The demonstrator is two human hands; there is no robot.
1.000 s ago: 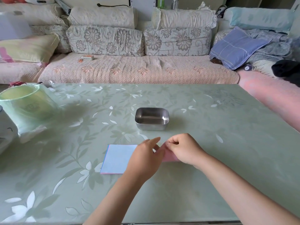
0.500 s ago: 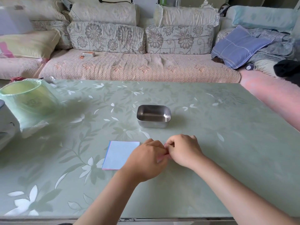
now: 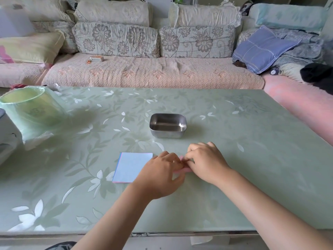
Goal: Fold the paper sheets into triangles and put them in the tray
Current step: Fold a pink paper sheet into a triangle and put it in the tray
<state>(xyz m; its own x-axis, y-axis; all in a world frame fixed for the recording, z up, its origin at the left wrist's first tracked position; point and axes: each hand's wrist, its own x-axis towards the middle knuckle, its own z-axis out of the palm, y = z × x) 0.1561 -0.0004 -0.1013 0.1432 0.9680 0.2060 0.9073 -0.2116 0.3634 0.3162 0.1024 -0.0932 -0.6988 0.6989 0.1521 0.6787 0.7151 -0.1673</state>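
Note:
A small steel tray (image 3: 168,131) stands empty in the middle of the green table. In front of it my left hand (image 3: 160,175) and my right hand (image 3: 205,161) meet over a pink paper sheet (image 3: 182,170), fingers curled and pinching it against the table; only thin pink slivers show between them. Just left of my left hand lies a flat stack of paper sheets (image 3: 130,166), light blue on top with pink and blue edges showing below.
A green-lined bin (image 3: 30,107) and a white appliance (image 3: 7,134) stand at the table's left edge. A sofa with cushions (image 3: 153,73) runs along the far side. The table's front edge (image 3: 162,233) is close to me.
My hands have closed together over the pink sheet, which now shows much less than a second ago. The blue stack and tray have not moved.

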